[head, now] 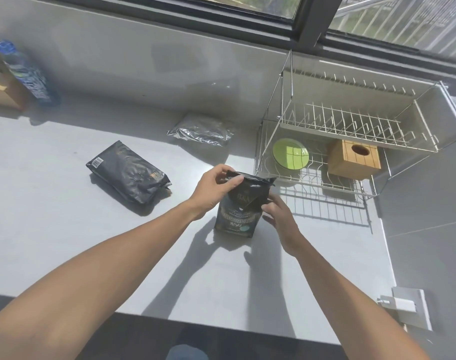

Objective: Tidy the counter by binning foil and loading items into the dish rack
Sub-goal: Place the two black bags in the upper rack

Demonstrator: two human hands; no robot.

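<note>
Partway through, I'd say. Dish rack (pixel 325 131) lower tier already holds a green plate (pixel 290 154) and a wooden box (pixel 354 162); upper tier is bare. Left hand (pixel 216 188) pinches the folded top of an upright black pouch (pixel 242 206), right hand (pixel 278 216) wraps its side; the pouch base looks to rest on the counter (pixel 65 229), just in front of the rack. Left to handle: second black bag (pixel 128 172) lying flat and the silver foil packet (pixel 200 129) near the wall. No bin in view.
</note>
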